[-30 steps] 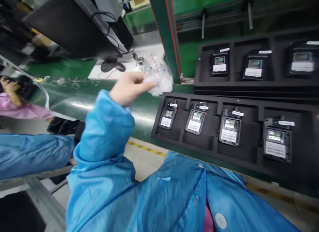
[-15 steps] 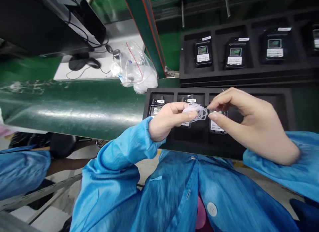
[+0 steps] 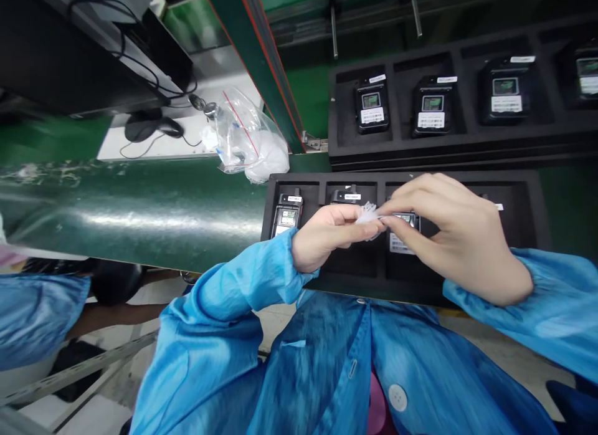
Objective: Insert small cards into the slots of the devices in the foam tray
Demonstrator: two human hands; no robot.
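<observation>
A small whitish bundle (image 3: 367, 213) of thin strands is in the air over the middle of the lower tray (image 3: 352, 267), between the fingertips of both hands. The left hand (image 3: 322, 232) pinches its body between thumb and fingers; the right hand (image 3: 448, 229) has thumb and forefinger pressed together on its edge, apparently on a strand. The bundle looks very light, soft and springy, perhaps a little slick, and likelier to tangle or shed a strand than to break. Its gathered middle seems the steadiest hold, with a loose loop or end best taken in the fingertips. Beneath the hands, devices (image 3: 286, 217) lie in the tray's pockets, some partly hidden. Beyond the tray's far edge are stacked trays (image 3: 448, 149) with more devices; off its far left corner sits a clear bag (image 3: 238, 136) with white contents.
</observation>
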